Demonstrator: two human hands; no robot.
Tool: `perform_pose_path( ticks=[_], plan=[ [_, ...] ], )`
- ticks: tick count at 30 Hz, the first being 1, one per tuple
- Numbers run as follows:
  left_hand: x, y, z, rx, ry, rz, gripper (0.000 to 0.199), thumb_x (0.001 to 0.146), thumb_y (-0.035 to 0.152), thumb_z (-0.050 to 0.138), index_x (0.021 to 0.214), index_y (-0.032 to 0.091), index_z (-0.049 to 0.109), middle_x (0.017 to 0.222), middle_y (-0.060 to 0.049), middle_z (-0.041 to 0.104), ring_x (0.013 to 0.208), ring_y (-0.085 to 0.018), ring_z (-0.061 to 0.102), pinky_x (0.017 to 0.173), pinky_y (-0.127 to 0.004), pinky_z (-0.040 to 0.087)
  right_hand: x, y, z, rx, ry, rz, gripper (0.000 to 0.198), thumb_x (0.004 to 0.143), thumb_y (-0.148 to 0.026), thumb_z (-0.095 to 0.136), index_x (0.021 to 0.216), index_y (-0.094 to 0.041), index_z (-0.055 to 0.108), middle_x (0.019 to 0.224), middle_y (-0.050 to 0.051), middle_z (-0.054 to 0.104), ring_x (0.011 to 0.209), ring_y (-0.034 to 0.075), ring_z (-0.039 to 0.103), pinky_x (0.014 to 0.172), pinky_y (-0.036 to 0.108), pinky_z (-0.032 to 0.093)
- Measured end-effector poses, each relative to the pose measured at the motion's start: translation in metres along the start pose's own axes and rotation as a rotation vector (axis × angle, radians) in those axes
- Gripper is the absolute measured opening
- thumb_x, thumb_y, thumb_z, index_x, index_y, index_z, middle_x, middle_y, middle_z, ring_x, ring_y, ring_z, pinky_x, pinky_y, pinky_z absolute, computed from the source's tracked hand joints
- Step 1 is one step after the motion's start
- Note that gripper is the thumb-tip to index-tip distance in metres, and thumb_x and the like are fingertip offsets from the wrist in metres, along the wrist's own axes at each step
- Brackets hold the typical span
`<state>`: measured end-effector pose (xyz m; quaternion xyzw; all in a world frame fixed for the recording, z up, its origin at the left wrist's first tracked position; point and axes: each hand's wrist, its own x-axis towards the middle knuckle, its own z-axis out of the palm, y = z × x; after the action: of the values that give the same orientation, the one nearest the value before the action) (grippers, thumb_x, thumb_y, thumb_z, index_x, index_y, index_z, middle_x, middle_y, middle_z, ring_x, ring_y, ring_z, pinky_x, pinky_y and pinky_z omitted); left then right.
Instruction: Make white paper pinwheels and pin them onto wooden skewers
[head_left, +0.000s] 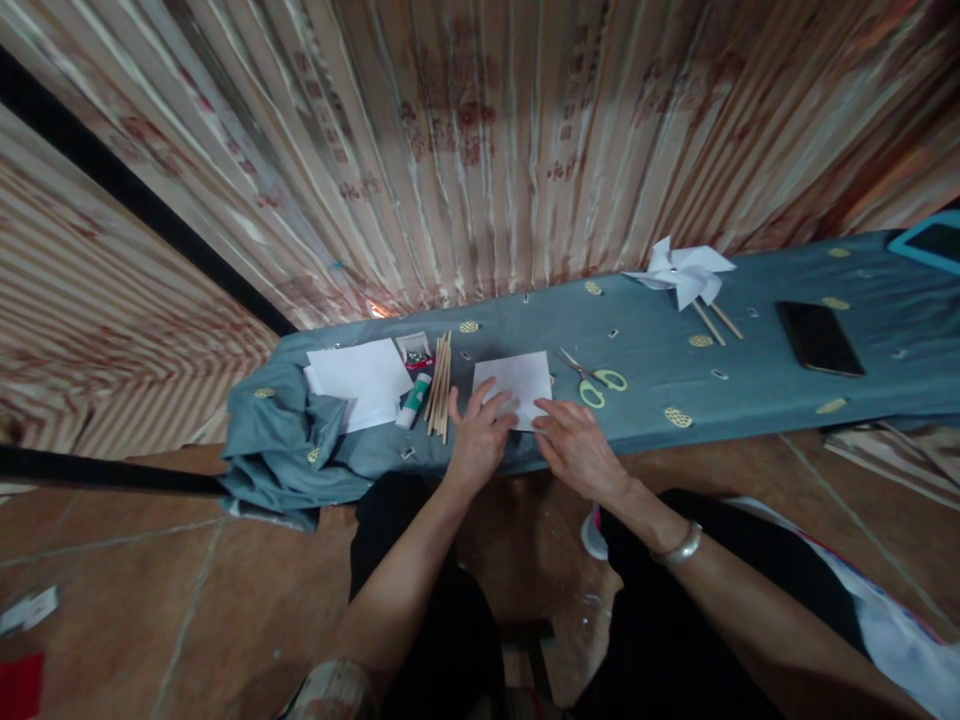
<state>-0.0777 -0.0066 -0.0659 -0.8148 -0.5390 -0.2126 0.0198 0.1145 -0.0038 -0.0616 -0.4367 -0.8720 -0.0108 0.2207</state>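
A white square sheet of paper (517, 375) lies flat on the cloth-covered bench in front of me. My left hand (480, 432) rests over its lower left part, fingers spread and thumb held apart. At the lower right corner, the fingertips of my right hand (576, 442) touch the paper edge, with the fingers slightly bent and apart. Scissors (592, 378) with yellow-green handles lie right of the sheet, blades apart. To the left are a bundle of thin wooden sticks (439, 388), a green and white glue stick (414, 400) and a small open box of metal pins (416, 352).
More white paper (360, 375) is stacked at the left. Farther right lie white paper pinwheels (681, 270) on sticks, a dark phone (819, 338) and a blue-edged device (930, 240). A striped curtain (480, 150) hangs behind the bench (637, 340).
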Motion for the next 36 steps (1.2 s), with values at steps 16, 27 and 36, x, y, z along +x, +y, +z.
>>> perform_pose_path(
  ticks=[16,27,36],
  plan=[
    [-0.028,-0.014,-0.002,-0.249,0.030,0.095,0.014,0.092,0.021,0.061,0.096,0.024,0.074,0.097,-0.003,0.078,0.104,-0.022,0.068,0.116,-0.064,0.020,-0.005,0.042,-0.008,0.059,-0.121,-0.144,0.029,0.093,-0.013,0.046,0.102,-0.015,0.072,0.133,0.016,0.063,0.129,0.030,0.054,0.102,0.048,0.046],
    [-0.028,-0.016,0.007,-0.383,-0.007,-0.176,0.014,0.092,0.021,0.060,0.089,0.019,0.073,0.086,-0.005,0.077,0.082,-0.020,0.071,0.079,-0.035,0.051,0.009,0.062,0.001,0.647,-0.255,0.353,0.032,0.086,-0.047,0.059,0.083,-0.020,0.074,0.083,0.003,0.075,0.077,0.021,0.068,0.071,0.031,0.051],
    [-0.020,-0.016,0.001,-0.424,-0.080,-0.326,0.015,0.089,0.017,0.061,0.101,0.020,0.071,0.093,-0.005,0.077,0.085,-0.020,0.072,0.082,-0.032,0.054,0.025,0.061,0.013,0.565,-0.193,0.442,0.037,0.082,-0.053,0.059,0.073,-0.019,0.072,0.064,0.001,0.067,0.062,0.017,0.058,0.059,0.027,0.040]
  ],
)
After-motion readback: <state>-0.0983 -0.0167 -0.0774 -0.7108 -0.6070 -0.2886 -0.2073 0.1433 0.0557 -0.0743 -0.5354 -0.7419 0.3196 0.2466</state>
